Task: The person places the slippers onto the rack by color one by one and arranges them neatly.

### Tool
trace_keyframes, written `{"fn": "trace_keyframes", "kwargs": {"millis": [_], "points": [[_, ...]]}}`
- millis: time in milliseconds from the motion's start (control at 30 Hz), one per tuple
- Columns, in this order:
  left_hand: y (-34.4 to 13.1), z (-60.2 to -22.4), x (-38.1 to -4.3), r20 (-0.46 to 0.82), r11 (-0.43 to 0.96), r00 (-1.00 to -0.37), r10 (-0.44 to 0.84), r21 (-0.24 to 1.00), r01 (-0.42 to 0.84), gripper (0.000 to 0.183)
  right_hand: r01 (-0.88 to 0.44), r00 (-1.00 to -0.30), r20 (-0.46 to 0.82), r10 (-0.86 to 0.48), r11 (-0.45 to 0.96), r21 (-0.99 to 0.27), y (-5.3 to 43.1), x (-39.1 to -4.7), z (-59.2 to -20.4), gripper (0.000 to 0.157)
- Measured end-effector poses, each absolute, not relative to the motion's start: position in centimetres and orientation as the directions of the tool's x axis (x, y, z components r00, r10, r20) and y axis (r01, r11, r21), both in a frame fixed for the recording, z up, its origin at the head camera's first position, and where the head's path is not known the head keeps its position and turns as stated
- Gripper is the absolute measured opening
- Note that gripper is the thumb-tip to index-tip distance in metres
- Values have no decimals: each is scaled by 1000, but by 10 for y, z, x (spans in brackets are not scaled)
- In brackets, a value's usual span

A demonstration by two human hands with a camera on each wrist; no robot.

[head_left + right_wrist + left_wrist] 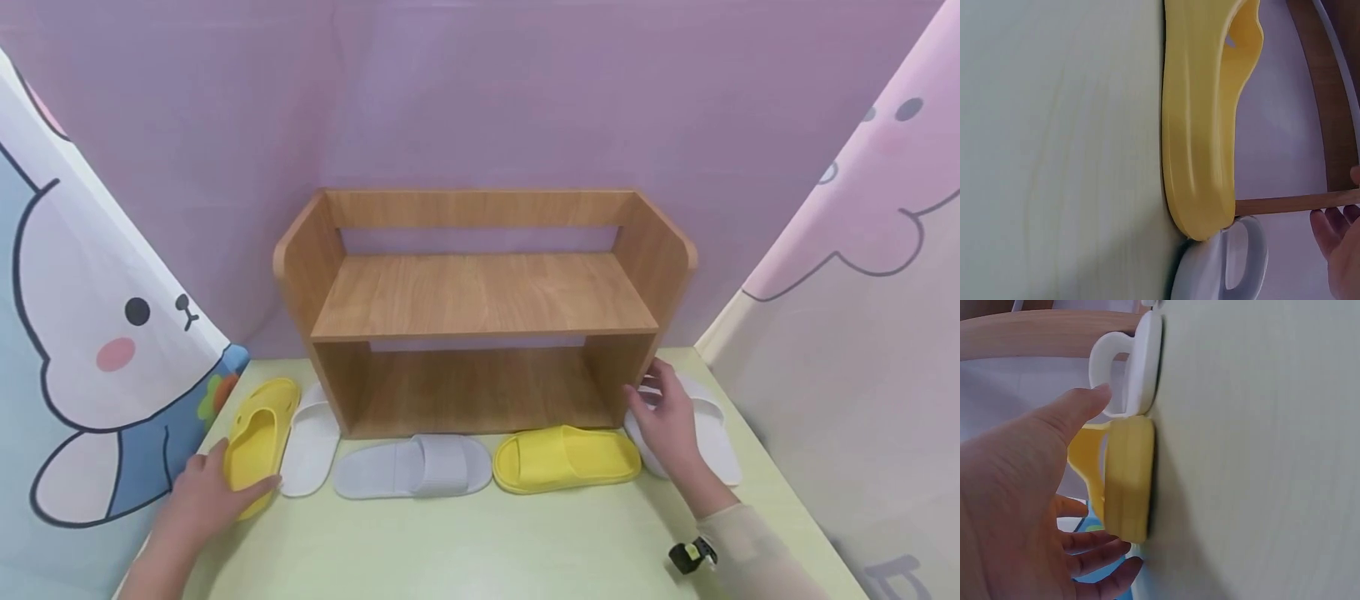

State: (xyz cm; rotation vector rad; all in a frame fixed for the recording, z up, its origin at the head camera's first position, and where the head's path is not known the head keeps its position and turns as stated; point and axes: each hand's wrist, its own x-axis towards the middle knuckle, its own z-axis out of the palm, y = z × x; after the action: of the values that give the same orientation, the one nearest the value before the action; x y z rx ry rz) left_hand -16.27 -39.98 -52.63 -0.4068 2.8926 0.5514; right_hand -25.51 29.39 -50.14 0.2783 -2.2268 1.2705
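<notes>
At the left, my left hand (206, 500) spreads round the heel end of a yellow clog (283, 396). Its thumb lies on the side towards a white slipper (311, 450), its fingers along the outer side. The left wrist view shows these fingers fairly straight, the palm apart from the clog's heel (1129, 481). My right hand (671, 421) is at the front edge of the wooden shelf's right side panel (1291, 204), thumb inside and fingers outside, gripping it. Another white slipper (716, 437) lies beneath and beside that hand, partly covered by it.
A pale grey slipper (382, 468) and a yellow slipper (600, 457) lie sideways before the two-tier wooden shelf (480, 292). Fabric walls stand behind and at both sides of the pale tabletop (450, 550). A small black device (692, 554) hangs at the right wrist.
</notes>
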Motion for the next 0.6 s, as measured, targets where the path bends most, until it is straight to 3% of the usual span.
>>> {"fn": "trace_keyframes", "kwargs": {"millis": [367, 600], "points": [[-396, -532, -162, -206, 881, -944, -256, 351, -316, 148, -402, -816, 558, 153, 543, -737, 290, -260, -505, 48], [-395, -532, -161, -216, 848, -937, -275, 405, -342, 137, -409, -801, 577, 160, 557, -723, 286, -259, -505, 45]]}}
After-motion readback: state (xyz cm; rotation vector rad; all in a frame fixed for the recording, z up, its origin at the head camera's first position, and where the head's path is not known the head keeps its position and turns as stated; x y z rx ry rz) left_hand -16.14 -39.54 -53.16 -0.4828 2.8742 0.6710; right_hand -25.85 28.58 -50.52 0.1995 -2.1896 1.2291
